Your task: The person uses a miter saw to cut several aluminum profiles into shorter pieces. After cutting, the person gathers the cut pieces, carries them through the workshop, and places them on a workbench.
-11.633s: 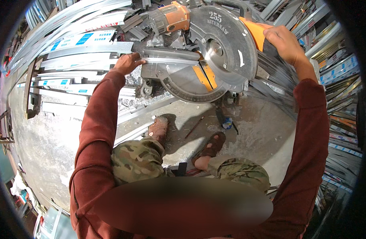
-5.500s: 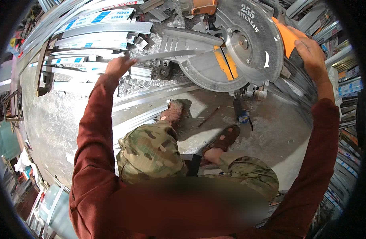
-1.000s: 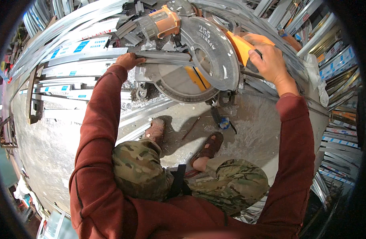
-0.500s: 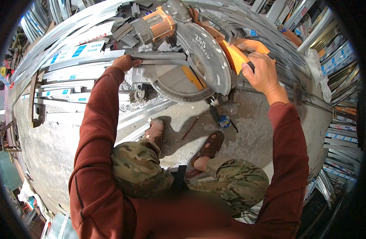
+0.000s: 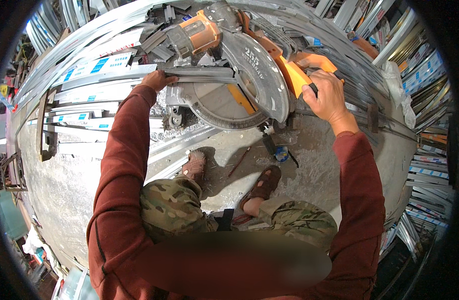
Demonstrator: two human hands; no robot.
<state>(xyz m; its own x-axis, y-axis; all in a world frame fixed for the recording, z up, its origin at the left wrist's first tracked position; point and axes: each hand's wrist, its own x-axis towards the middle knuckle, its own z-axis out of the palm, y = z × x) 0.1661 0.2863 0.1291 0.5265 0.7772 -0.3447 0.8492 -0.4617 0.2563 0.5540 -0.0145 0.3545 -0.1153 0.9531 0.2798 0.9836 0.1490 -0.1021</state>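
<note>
A miter saw with a grey blade guard [image 5: 254, 75] and orange motor housing [image 5: 204, 31] stands ahead of me. My right hand [image 5: 327, 94] is wrapped round its orange-and-black handle [image 5: 300, 80]. On the left, my left hand [image 5: 158, 80] grips a long silver metal profile [image 5: 204, 74] that lies across the saw's table, its right end close to the guard. Below the profile is the round saw base [image 5: 202, 100] with a yellow slot insert [image 5: 240, 98]. The guard hides the blade, so I cannot tell whether it touches the profile.
Long metal profiles [image 5: 89, 85] lie in layers to the left and behind the saw. Offcuts [image 5: 157, 45] are heaped behind it. More profiles [image 5: 429, 200] are stacked at the right. A roll of blue tape [image 5: 281, 153] and a thin reddish stick [image 5: 239, 162] lie on the floor near my feet.
The saw's handle and guard have shifted slightly left and down with my right hand. My left hand and the metal profile stay where they were.
</note>
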